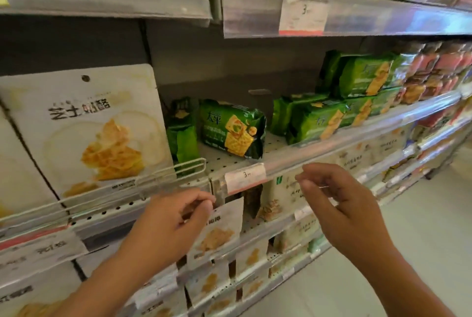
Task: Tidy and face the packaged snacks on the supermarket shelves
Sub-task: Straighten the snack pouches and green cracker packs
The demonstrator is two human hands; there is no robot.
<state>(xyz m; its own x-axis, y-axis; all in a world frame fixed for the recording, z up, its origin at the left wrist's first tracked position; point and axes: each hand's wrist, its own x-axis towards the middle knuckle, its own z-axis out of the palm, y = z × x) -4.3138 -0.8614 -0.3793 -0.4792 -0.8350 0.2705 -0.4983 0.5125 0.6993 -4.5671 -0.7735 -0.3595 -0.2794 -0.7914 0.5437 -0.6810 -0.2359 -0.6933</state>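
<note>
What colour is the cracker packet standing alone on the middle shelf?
Green, with yellow crackers pictured on the front of the packet; the head view shows it.

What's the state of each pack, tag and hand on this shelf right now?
green cracker pack: standing alone, angled, set back from shelf edge
stacked green packs: lying flat, piled to the right
white cheese cracker bag: upright, facing out behind wire rail
price tag: seated in shelf-edge strip
left hand: fingers loosely curled, holding nothing
right hand: fingers loosely curled, holding nothing
</note>
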